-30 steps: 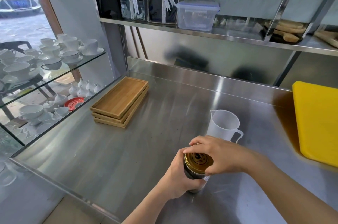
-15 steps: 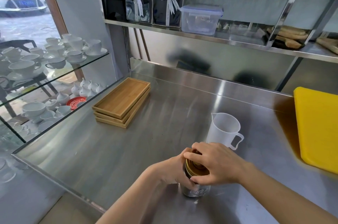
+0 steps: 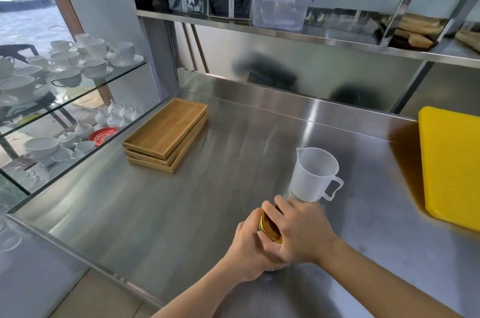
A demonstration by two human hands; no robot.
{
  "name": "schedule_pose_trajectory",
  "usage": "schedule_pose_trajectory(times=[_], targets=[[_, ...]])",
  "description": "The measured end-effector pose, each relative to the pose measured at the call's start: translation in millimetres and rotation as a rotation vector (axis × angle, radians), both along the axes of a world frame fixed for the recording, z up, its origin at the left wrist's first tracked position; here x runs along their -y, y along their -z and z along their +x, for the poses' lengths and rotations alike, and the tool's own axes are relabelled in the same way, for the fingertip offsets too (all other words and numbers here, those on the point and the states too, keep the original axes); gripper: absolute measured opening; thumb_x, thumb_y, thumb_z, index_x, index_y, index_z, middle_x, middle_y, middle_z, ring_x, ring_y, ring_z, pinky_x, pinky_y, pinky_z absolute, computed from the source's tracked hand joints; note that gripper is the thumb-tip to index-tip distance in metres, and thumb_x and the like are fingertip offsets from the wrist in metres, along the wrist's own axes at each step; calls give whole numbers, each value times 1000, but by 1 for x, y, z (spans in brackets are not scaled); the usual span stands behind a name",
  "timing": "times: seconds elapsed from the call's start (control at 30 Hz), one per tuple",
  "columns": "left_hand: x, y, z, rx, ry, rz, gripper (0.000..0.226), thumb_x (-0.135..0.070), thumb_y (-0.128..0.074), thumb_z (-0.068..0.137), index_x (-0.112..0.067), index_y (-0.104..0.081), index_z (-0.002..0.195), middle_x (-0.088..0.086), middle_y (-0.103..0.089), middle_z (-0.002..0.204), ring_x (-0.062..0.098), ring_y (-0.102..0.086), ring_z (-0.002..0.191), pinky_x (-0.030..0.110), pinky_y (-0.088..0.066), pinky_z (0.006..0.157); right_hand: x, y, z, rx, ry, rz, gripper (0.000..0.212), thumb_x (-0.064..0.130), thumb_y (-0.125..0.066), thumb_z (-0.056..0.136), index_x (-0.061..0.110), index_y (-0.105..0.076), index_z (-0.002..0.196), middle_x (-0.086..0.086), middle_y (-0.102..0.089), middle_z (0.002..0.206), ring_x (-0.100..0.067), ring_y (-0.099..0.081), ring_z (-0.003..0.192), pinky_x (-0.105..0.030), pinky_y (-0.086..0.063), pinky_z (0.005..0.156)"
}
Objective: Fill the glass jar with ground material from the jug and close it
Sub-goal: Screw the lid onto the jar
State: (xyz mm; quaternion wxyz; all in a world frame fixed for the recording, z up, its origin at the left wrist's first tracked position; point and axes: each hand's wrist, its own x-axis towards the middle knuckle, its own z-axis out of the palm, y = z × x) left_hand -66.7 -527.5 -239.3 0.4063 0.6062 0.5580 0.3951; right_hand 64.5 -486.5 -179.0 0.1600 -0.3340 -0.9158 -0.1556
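The glass jar stands on the steel counter near its front edge, almost wholly hidden by my hands. My left hand [image 3: 248,250] wraps around the jar's body. My right hand [image 3: 298,232] grips its gold metal lid [image 3: 268,227] from above and from the right; only a slice of the lid's rim shows between the fingers. The translucent white plastic jug [image 3: 313,175] stands upright just behind my right hand, handle to the right, and looks empty.
A stack of bamboo trays [image 3: 167,133] lies at the counter's back left. A yellow cutting board [image 3: 453,169] lies at the right edge. Glass shelves with white cups [image 3: 65,68] stand to the left. A steel shelf [image 3: 298,34] overhead holds a plastic box.
My right hand has turned over the lid and now covers most of it. My left hand has shifted its hold round the jar. The jug has stayed put.
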Motion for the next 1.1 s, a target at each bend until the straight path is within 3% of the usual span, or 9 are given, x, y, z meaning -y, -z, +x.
schedule_pose_trajectory(times=[0.1, 0.3, 0.37, 0.5, 0.6, 0.73, 0.8, 0.9, 1.1], targets=[[1, -2, 2, -58, -8, 14, 74, -25, -88, 52, -32, -48, 113, -11, -61, 107, 6, -53, 99, 42, -36, 103, 1, 1, -2, -5, 36, 15, 54, 58, -46, 74, 14, -66, 97, -3, -66, 74, -20, -57, 49, -24, -40, 40], [9, -10, 13, -71, -106, 17, 83, -27, -86, 45, -50, -39, 109, -38, -51, 109, -24, -35, 108, 31, -35, 106, 6, 3, -4, -60, 145, 6, 51, 57, -45, 74, 13, -65, 90, -3, -63, 69, -22, -55, 45, -26, -39, 39], [13, -14, 21, -106, -161, 65, 82, -29, -82, 47, -43, -39, 115, -49, -43, 110, -33, -26, 106, 16, -27, 104, 8, 3, -6, -84, 203, -20, 48, 55, -45, 75, 12, -64, 85, -4, -61, 66, -24, -54, 44, -28, -39, 38], [20, -16, 42, -173, -306, 76, 74, -35, -72, 58, -27, -45, 126, -37, -35, 103, -39, -12, 103, 1, -10, 99, 12, 2, -8, -99, 351, -79, 52, 56, -43, 75, 10, -65, 84, -6, -62, 65, -25, -56, 43, -27, -42, 39], [21, -15, 48, -208, -325, 44, 75, -51, -58, 59, -29, -42, 129, -31, -38, 111, -36, -8, 106, 9, -13, 104, 14, 1, -8, -60, 399, -89, 53, 57, -42, 74, 10, -65, 84, -5, -62, 65, -24, -56, 40, -26, -41, 38], [19, -19, 43, -252, -278, -38, 74, -43, -70, 67, -35, -35, 132, -36, -30, 109, -38, 2, 105, 24, -20, 111, 16, -2, -9, -70, 440, -126, 55, 58, -38, 74, 11, -65, 83, -5, -65, 66, -24, -58, 43, -27, -45, 38], [18, -18, 40, -255, -239, -23, 76, -43, -72, 64, -38, -35, 130, -38, -29, 111, -34, -10, 110, 26, -20, 111, 17, -5, -10, -88, 462, -158, 56, 59, -37, 74, 12, -66, 83, -5, -66, 67, -23, -60, 45, -28, -47, 38], [15, -20, 31, -262, -142, -53, 89, -45, -76, 62, -39, -25, 136, -38, -25, 117, -14, -30, 124, 24, -20, 110, 21, -7, -12, -89, 493, -199, 55, 61, -38, 73, 14, -65, 84, -3, -66, 69, -22, -61, 47, -29, -49, 37], [2, -55, -33, -424, 334, -446, 117, -60, -76, 57, -39, -4, 146, -12, -13, 154, 16, -18, 142, 42, -17, 119, 23, -12, -4, -45, 535, -306, 71, 78, -28, 74, 21, -66, 91, 3, -65, 71, -19, -63, 53, -31, -48, 39]])
